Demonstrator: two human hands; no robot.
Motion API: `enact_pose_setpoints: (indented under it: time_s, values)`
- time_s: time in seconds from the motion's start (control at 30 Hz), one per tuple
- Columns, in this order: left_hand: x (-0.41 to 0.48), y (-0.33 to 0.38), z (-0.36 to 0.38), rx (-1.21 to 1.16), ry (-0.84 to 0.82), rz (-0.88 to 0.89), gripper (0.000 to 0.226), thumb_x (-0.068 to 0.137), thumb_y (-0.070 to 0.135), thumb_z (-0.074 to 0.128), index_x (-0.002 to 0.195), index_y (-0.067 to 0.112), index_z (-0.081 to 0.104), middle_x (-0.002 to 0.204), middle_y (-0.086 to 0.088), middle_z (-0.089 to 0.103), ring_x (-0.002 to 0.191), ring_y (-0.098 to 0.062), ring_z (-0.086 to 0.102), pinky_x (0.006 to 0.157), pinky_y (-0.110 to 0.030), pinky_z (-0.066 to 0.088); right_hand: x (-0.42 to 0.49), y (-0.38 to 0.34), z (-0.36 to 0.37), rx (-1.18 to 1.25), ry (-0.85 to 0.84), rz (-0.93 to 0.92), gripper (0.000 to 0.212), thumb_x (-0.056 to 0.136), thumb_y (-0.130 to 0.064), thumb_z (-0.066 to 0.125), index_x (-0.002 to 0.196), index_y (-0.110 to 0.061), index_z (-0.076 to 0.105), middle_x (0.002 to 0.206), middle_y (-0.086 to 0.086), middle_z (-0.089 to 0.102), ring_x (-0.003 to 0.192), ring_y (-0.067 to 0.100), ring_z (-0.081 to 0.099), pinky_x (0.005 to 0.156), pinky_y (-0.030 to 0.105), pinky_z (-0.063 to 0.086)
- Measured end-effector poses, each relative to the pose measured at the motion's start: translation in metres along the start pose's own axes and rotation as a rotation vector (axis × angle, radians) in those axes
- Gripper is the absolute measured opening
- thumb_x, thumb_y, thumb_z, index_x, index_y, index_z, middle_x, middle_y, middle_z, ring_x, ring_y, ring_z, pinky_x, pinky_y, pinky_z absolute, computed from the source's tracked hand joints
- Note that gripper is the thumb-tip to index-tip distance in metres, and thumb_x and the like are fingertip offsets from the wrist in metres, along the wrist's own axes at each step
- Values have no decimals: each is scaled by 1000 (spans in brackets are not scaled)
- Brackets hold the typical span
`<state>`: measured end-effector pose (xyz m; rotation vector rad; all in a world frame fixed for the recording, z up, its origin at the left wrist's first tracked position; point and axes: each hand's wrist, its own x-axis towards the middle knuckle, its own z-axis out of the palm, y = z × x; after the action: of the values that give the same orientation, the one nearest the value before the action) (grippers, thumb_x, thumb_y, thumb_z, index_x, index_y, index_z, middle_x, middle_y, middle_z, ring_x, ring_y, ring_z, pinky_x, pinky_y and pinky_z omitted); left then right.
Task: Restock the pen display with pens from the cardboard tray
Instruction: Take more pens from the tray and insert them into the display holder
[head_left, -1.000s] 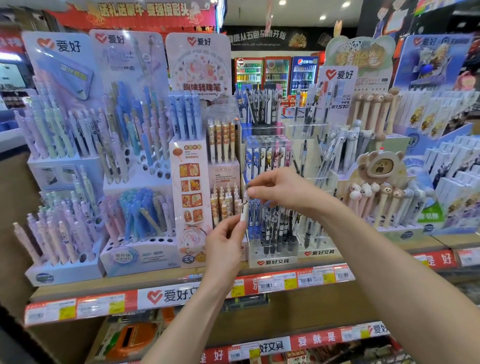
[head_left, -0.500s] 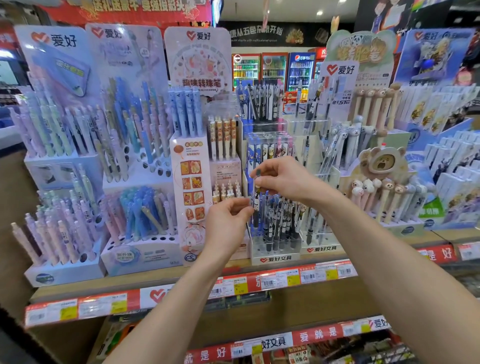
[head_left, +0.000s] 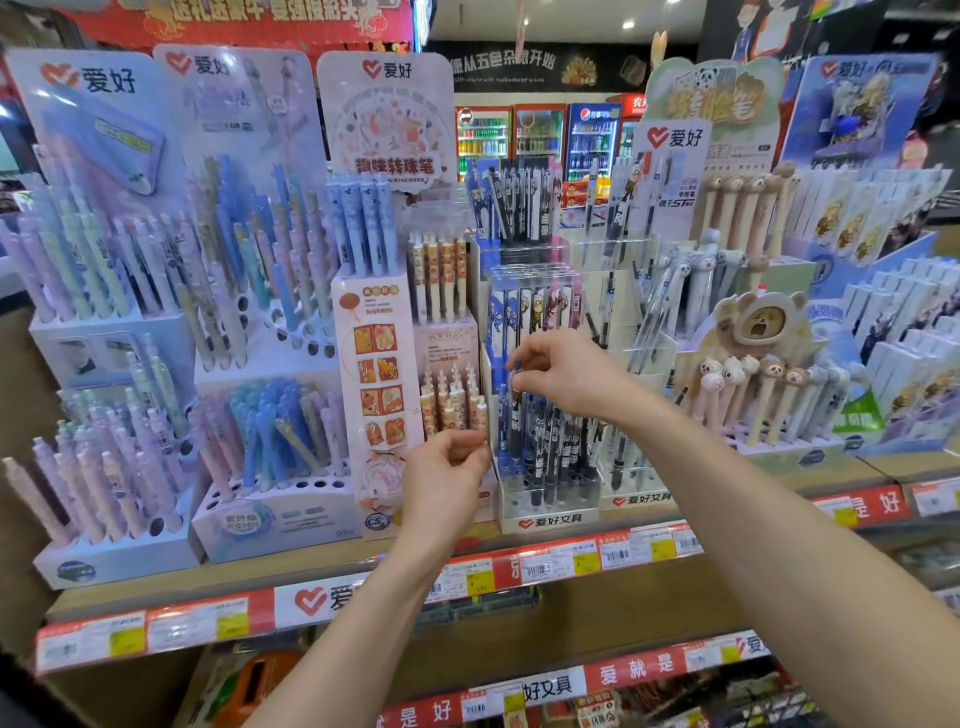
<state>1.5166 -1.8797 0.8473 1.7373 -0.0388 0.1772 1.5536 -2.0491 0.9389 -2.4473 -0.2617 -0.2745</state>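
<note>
Directly under right hand (head_left: 566, 375), pinched pen (head_left: 514, 415) in pen display (head_left: 550, 521), left hand (head_left: 442, 477) loosely curled.

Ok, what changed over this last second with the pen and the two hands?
The right hand, pinching the pen by its top, lowered it into the clear pen display among the dark pens. The left hand let go of the pen's lower end and dropped down-left, now holding nothing. The other displays and the shelf stayed as they were.

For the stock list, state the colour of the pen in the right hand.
The pen is dark, black-looking, with a white printed patch; head view.
</note>
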Motion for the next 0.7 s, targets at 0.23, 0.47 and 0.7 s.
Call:
enact_pose_setpoints:
  time_s: [0.23,0.47,0.7]
  values:
    - [-4,-7,2,14,-15,-13,20,92,14,69,112,16,71,97,7,72,92,-6,66,87,-29,57,0,6,6,-70,-8,36,13,87,-22,75,99,-16,74,87,-4,72,81,12,66,76,29,54]
    - [-9,-10,3,32,-32,-31,19,91,18,70,110,22,70,98,8,73,95,-7,67,86,-29,57,2,0,9,-227,-59,72,12,85,-26,75,93,-17,79,86,-5,74,77,9,67,71,28,54]
    - [-12,-11,2,61,-43,-26,21,91,18,70,113,20,70,99,7,72,97,-8,67,89,-34,58,1,-2,10,-259,-40,64,16,86,-28,73,96,-17,79,89,-7,73,72,2,61,69,25,50]
